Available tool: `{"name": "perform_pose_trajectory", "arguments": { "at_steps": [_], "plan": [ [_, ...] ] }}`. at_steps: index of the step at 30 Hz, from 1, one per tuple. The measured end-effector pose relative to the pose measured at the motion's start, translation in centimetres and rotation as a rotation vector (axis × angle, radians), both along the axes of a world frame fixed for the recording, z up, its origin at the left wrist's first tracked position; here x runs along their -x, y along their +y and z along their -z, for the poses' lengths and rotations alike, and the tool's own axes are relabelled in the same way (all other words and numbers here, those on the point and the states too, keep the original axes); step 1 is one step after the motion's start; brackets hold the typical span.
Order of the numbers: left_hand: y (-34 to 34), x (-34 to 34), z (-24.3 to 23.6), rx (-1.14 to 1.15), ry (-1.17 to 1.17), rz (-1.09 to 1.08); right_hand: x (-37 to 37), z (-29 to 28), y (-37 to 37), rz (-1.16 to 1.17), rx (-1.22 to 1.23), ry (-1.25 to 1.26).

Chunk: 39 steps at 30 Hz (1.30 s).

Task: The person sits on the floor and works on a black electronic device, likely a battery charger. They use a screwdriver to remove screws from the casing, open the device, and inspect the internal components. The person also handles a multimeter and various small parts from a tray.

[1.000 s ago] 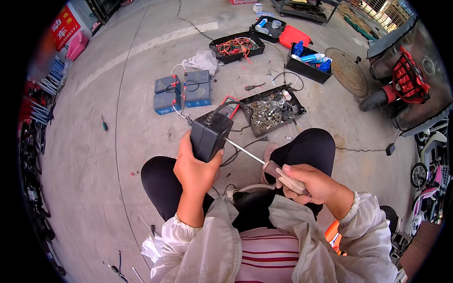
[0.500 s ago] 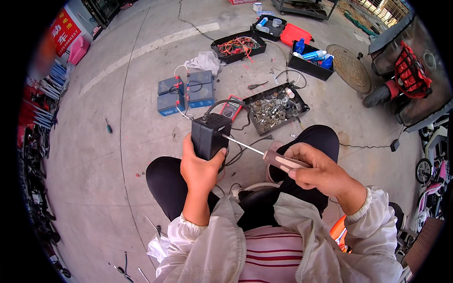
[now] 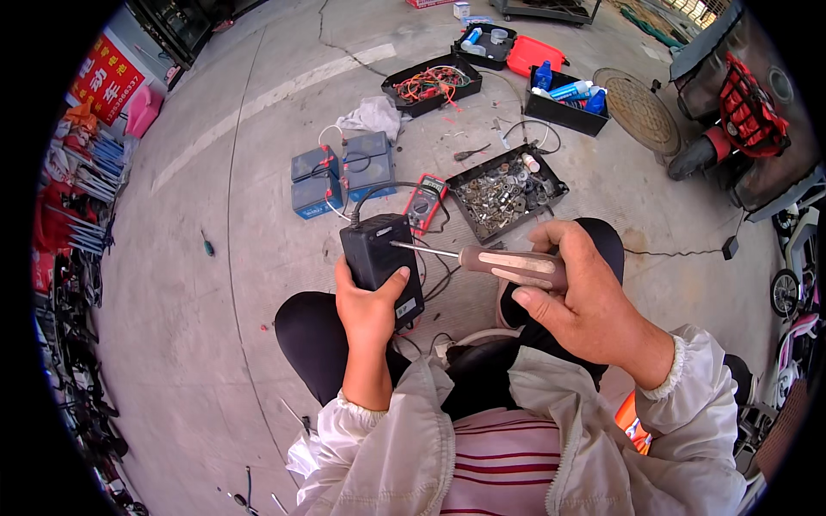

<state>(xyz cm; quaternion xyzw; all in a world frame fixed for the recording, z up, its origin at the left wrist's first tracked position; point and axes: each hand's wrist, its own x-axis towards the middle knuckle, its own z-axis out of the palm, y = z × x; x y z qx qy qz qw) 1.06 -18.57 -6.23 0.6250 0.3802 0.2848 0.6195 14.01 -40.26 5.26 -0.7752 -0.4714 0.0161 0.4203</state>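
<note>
My left hand [image 3: 368,311] is closed around a black box-shaped charger [image 3: 375,254], thumb on its near face. A dark cable leaves the charger's upper end and loops to the right. In my right hand [image 3: 594,301] is a screwdriver [image 3: 516,267] with a brown and cream handle; the thumb lies below the handle and the fingers behind it. The screwdriver's shank points left, its tip at the charger's broad face. Whether the tip sits in a screw hole is too small to tell.
Past the charger stand blue batteries [image 3: 370,163] joined by wires, a red multimeter [image 3: 424,205] and a black tray [image 3: 557,191] of loose hardware. Farther off are a box of wires [image 3: 471,86] and a box of bottles [image 3: 568,119]. A small screwdriver [image 3: 208,247] lies at left.
The charger has turned so its broad face shows more. My right hand has rotated, bringing the screwdriver more level, and its fingers have loosened around the handle.
</note>
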Motion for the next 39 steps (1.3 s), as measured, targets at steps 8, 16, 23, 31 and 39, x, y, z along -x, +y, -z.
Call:
{"name": "perform_pose_trajectory", "arguments": {
  "at_steps": [8, 16, 23, 31, 39],
  "plan": [
    [-0.5, -0.1, 0.8, -0.074, -0.012, -0.015, -1.1, -1.0, -0.3, 0.07, 0.138, 0.138],
    [-0.5, -0.2, 0.3, -0.068, 0.055, -0.056, -0.8, -2.0, 0.4, -0.011, 0.141, -0.159],
    [-0.4, -0.2, 0.5, -0.081, 0.053, -0.038, -1.0, -1.2, 0.5, 0.066, 0.051, 0.306],
    [-0.6, 0.2, 1.0, -0.199, 0.076, -0.054, -1.9, -2.7, 0.6, 0.172, 0.353, 0.434],
    [-0.5, 0.0, 0.4, -0.236, 0.102, -0.079, -1.2, -0.7, -0.3, 0.001, 0.124, 0.021]
  ]
}}
